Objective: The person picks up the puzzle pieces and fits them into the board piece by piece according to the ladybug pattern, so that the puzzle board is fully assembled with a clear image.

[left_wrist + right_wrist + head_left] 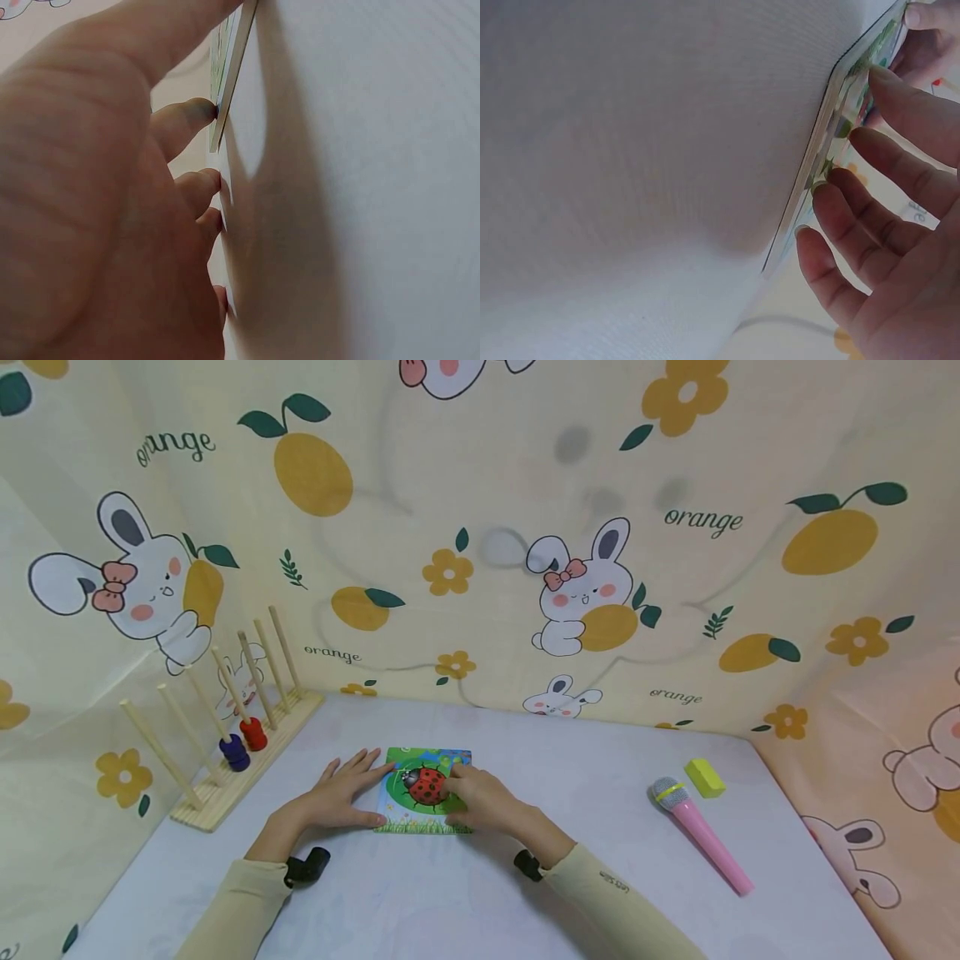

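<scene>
A thin square picture board (405, 821) with a red ladybug on a green leaf lies flat on the table. My left hand (337, 799) is at its left side with fingers spread; thumb and index fingertip touch the board's edge. In the left wrist view the other left fingertips (210, 181) rest on the tabletop. Over the board's right part is my right hand (487, 799), its fingers bent loosely and fingertips at the picture. The right wrist view shows these fingers (844, 221) apart from one another, gripping nothing visible. The ladybug's right end is partly covered.
To the left stands a wooden peg rack (281, 739) with upright sticks, carrying purple beads (235, 753) and red beads (253, 734). On the right lie a pink toy microphone (712, 845) and a yellow block (705, 778). A patterned cloth (495, 677) encloses the white table (585, 760).
</scene>
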`<control>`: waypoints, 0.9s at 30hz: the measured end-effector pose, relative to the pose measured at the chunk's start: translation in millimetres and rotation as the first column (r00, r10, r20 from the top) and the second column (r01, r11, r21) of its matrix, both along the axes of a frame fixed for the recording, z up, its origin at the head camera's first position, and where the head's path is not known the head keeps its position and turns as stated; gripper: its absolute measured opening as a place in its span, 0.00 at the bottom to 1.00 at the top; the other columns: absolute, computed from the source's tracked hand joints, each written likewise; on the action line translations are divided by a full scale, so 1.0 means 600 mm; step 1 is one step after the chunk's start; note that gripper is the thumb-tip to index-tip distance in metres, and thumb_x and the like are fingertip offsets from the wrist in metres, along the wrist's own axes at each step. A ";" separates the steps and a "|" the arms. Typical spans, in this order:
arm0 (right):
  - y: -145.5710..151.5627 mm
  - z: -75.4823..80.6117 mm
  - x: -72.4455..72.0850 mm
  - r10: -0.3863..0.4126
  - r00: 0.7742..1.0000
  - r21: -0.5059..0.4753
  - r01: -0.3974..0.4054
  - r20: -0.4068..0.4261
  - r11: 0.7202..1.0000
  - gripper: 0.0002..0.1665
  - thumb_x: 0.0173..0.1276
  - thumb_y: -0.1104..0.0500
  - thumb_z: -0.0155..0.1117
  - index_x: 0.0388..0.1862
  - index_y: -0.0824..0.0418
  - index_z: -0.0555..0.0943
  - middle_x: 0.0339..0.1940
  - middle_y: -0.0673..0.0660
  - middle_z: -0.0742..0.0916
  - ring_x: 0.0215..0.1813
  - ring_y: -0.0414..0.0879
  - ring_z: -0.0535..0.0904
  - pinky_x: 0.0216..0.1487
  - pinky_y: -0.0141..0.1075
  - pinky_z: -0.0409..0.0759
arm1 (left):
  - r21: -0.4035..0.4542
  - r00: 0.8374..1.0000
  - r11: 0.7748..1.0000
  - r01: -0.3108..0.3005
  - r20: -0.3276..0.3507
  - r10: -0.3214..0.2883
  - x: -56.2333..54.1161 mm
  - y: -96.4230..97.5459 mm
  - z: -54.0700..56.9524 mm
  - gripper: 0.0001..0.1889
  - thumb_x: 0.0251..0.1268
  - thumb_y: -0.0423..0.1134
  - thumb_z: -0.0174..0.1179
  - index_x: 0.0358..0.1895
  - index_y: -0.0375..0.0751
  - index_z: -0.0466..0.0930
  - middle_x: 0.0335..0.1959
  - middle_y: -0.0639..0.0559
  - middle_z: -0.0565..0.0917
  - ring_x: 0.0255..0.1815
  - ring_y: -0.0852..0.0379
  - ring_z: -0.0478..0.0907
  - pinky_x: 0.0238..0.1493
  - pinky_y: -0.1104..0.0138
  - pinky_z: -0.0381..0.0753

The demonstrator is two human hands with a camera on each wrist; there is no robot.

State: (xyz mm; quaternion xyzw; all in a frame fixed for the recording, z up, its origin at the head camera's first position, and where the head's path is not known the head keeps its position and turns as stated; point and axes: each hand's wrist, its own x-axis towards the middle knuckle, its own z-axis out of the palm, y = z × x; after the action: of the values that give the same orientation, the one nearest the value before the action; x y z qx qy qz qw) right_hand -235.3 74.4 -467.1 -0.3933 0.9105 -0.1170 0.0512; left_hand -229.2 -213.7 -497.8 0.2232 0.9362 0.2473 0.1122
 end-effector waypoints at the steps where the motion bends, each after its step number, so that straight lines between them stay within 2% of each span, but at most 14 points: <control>1: 0.000 0.000 0.000 0.000 1.000 0.002 0.000 -0.001 1.000 0.20 0.59 0.51 0.78 0.48 0.58 0.85 0.40 0.50 0.79 0.36 0.39 0.68 0.35 0.30 0.69 | -0.001 1.000 1.000 0.000 -0.002 0.000 0.000 0.000 0.000 0.51 0.53 0.66 0.68 0.78 0.47 0.60 0.80 0.36 0.49 0.80 0.34 0.38 0.71 0.33 0.31; 12: 0.001 0.001 0.002 -0.010 1.000 0.018 0.010 0.020 1.000 0.22 0.59 0.50 0.78 0.50 0.57 0.85 0.39 0.48 0.75 0.37 0.39 0.67 0.36 0.30 0.68 | 0.015 1.000 1.000 0.003 -0.011 -0.003 0.004 0.001 0.004 0.51 0.53 0.64 0.69 0.77 0.45 0.60 0.80 0.34 0.50 0.79 0.32 0.39 0.71 0.32 0.32; 17: 0.006 0.005 0.010 -0.010 1.000 0.039 0.009 0.028 0.999 0.26 0.60 0.47 0.76 0.54 0.57 0.84 0.43 0.49 0.75 0.42 0.41 0.69 0.39 0.32 0.70 | 0.024 1.000 1.000 0.008 -0.014 -0.007 0.005 0.001 0.005 0.51 0.53 0.63 0.69 0.77 0.44 0.60 0.79 0.34 0.50 0.79 0.31 0.40 0.71 0.31 0.33; 20: 0.010 0.009 0.020 -0.013 1.000 0.080 0.011 0.020 0.997 0.30 0.61 0.44 0.74 0.58 0.57 0.82 0.50 0.52 0.76 0.49 0.44 0.71 0.44 0.36 0.73 | 0.022 1.000 1.000 0.006 -0.013 -0.006 0.005 0.002 0.005 0.51 0.53 0.64 0.69 0.77 0.44 0.60 0.79 0.34 0.50 0.79 0.31 0.40 0.71 0.32 0.33; 23: 0.014 0.012 0.034 -0.022 1.000 0.141 0.021 0.007 0.990 0.36 0.63 0.40 0.71 0.64 0.56 0.78 0.62 0.57 0.76 0.60 0.50 0.73 0.53 0.45 0.76 | 0.019 1.000 1.000 0.003 -0.014 -0.002 0.006 0.003 0.008 0.51 0.53 0.63 0.69 0.77 0.44 0.61 0.79 0.34 0.51 0.79 0.31 0.40 0.71 0.32 0.33; 27: 0.019 0.016 0.055 -0.018 1.000 0.222 0.016 0.008 0.975 0.44 0.64 0.36 0.67 0.73 0.56 0.71 0.76 0.59 0.68 0.74 0.55 0.65 0.62 0.56 0.73 | 0.022 1.000 1.000 0.002 -0.010 -0.002 0.007 0.004 0.010 0.51 0.53 0.63 0.70 0.77 0.44 0.61 0.79 0.34 0.51 0.79 0.31 0.40 0.71 0.32 0.33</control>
State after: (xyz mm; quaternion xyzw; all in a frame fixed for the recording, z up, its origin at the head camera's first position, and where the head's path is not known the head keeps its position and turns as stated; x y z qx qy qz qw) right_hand -202.1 85.6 -457.6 -0.3767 0.9210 -0.0171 0.0983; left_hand -225.2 -211.5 -491.7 0.2266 0.9337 0.2565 0.1052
